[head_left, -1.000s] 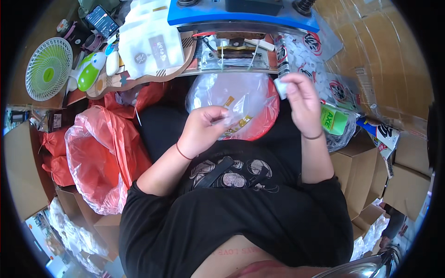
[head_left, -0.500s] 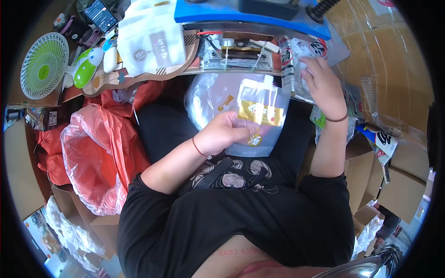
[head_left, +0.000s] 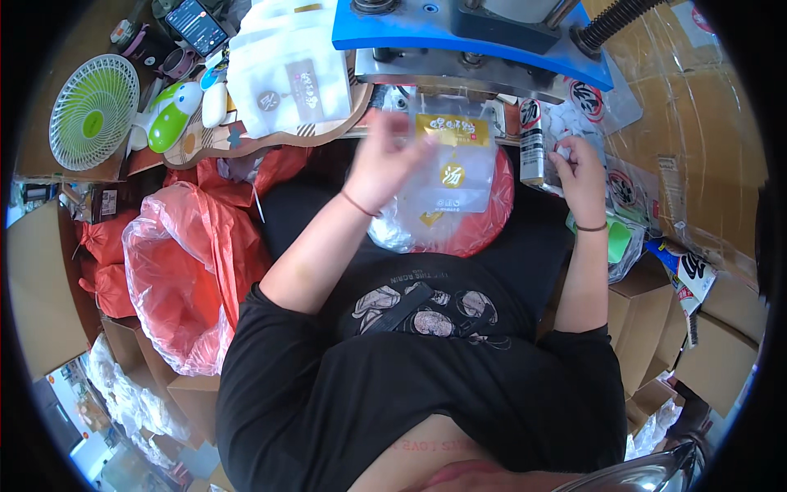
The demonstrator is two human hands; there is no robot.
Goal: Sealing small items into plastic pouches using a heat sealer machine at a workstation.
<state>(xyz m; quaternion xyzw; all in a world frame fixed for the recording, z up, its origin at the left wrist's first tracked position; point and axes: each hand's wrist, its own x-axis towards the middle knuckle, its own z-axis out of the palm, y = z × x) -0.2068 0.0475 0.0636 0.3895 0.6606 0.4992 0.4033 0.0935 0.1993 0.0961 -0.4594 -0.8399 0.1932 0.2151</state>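
Note:
My left hand (head_left: 384, 160) is raised and blurred, and it grips the left edge of a clear pouch (head_left: 456, 164) with a yellow label, held up just under the blue machine (head_left: 467, 37). My right hand (head_left: 579, 168) is off to the right and pinches a small striped sachet (head_left: 533, 152) from a pile of the same sachets. Below the pouch, a red basin lined with clear plastic (head_left: 484, 225) rests on my lap.
A stack of white pouches (head_left: 287, 78) lies on a wooden board at the upper left, beside a small green fan (head_left: 94, 111) and a phone (head_left: 195, 25). Red plastic bags (head_left: 184, 262) stand at my left. Cardboard boxes (head_left: 697, 320) crowd the right side.
The left hand has lifted the pouch from over the basin up toward the blue machine. The right hand has shifted a little to the right and now pinches a striped sachet.

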